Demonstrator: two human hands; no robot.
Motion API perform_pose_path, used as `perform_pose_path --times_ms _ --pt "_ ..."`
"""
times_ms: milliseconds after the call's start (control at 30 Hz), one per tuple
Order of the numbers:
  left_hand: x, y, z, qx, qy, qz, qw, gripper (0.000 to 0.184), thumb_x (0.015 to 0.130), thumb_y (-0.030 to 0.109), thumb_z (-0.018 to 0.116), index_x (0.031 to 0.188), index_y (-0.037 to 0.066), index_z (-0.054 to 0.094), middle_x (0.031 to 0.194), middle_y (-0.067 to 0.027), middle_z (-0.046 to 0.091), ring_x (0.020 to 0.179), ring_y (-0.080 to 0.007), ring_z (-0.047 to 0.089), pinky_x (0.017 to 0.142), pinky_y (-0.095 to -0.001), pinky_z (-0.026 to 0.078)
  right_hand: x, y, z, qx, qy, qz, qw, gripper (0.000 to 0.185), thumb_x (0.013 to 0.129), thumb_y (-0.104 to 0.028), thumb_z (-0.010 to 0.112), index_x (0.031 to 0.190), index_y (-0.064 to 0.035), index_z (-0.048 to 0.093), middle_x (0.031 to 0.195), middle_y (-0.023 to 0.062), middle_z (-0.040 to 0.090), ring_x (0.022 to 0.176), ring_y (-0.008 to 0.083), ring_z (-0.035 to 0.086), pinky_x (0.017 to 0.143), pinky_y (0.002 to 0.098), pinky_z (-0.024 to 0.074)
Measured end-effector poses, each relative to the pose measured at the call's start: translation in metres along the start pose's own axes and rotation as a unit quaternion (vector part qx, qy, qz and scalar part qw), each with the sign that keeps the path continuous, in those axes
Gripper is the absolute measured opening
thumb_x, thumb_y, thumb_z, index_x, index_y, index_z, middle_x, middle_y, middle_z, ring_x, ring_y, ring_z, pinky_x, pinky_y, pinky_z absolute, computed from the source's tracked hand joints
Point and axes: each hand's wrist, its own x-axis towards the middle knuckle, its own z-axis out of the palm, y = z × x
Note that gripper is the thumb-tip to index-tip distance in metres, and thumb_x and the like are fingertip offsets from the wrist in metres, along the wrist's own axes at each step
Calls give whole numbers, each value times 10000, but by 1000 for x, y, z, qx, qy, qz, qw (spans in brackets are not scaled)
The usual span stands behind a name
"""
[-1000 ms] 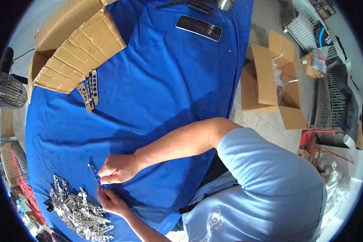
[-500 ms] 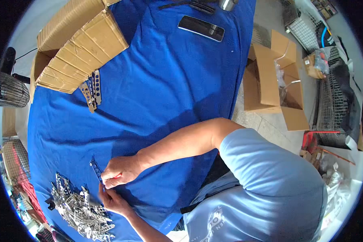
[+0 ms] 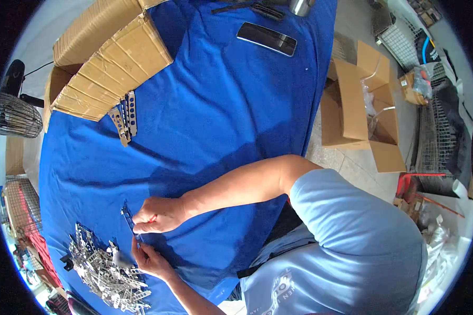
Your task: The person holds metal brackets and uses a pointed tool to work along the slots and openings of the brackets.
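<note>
A narrow perforated metal bracket (image 3: 126,214) is held over the blue cloth. My left hand (image 3: 150,261) pinches its lower end between thumb and fingers. Just above, my right hand (image 3: 160,215) is closed beside the bracket, its fingertips against or very near it. A small red object (image 3: 153,217) shows between the right fingers; most of it is hidden, so its kind is unclear. Close to my left hand lies a loose heap of silvery metal brackets (image 3: 108,278).
Several larger perforated metal strips (image 3: 124,119) lie beside a cardboard box (image 3: 115,65) on the blue-covered table (image 3: 210,115). A phone (image 3: 267,39) and a metal cup (image 3: 301,6) are at the far side. An open carton (image 3: 355,105) stands on the floor; a fan (image 3: 16,115) is opposite.
My right hand has shifted slightly up along the bracket, and a small gap has opened between it and my left hand. The whole view has moved a little.
</note>
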Motion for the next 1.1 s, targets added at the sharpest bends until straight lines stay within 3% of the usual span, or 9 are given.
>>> perform_pose_path --times_ms 100,200,300,400,600,800,900,1033,1100 --pt "-2 19 4 10 16 -6 1000 315 1073 134 587 1308 -64 654 1155 -148 734 997 -197 681 892 -340 552 0 2 2 25 -32 -14 999 370 1050 -284 619 807 -7 589 678 181 612 609 364 619 577 468 438" --pt "-1 10 9 -24 36 55 998 331 1054 105 563 1334 -41 658 1025 -124 749 841 -174 674 756 -326 565 -2 2 4 -7 -35 -45 998 377 1051 -283 618 800 -5 573 657 179 586 579 360 594 573 474 428" --pt "-2 20 -2 26 -10 -36 999 322 1048 83 564 1329 -43 660 1040 -144 753 865 -183 690 788 -339 578 -1 -2 -1 1 -4 -15 1000 377 1055 -266 610 794 1 561 646 177 568 571 345 588 567 469 416" --pt "0 4 4 3 28 59 998 312 1042 53 561 1320 -47 662 1028 -145 753 851 -178 686 771 -330 572 0 -1 2 27 -21 -12 999 365 1055 -251 614 798 4 566 660 178 572 599 335 607 579 467 422" --pt "-2 8 4 0 29 44 999 305 1035 35 559 1308 -49 667 984 -128 748 818 -171 671 742 -321 557 -1 0 -1 -38 -45 3 998 353 1048 -265 626 823 3 578 709 171 600 647 356 620 600 475 431" --pt "-1 10 7 -12 34 43 998 301 1040 62 574 1305 -42 672 898 -74 706 724 -125 579 642 -288 495 -3 0 6 20 -19 -43 999 359 1044 -250 620 797 2 553 673 174 576 624 375 601 586 481 418" --pt "0 -1 7 -9 45 85 995 296 1044 73 579 1301 -42 672 889 -64 699 701 -108 560 608 -273 471 -1 -1 -1 -22 -26 6 999 353 1040 -247 628 799 -1 551 685 174 583 630 376 602 587 480 421" --pt "-2 13 4 2 28 35 999 297 1048 84 586 1304 -39 672 908 -61 704 724 -112 574 630 -275 484 -3 -2 6 26 -10 -90 996 348 1043 -231 616 791 -1 549 669 184 562 606 383 582 576 484 413" --pt "-1 9 5 -10 28 47 998 297 1049 82 587 1306 -41 670 904 -57 700 720 -112 567 628 -277 480 -3 2 7 1 -6 -55 998 354 1045 -231 615 787 0 543 667 187 554 605 382 579 577 483 410"
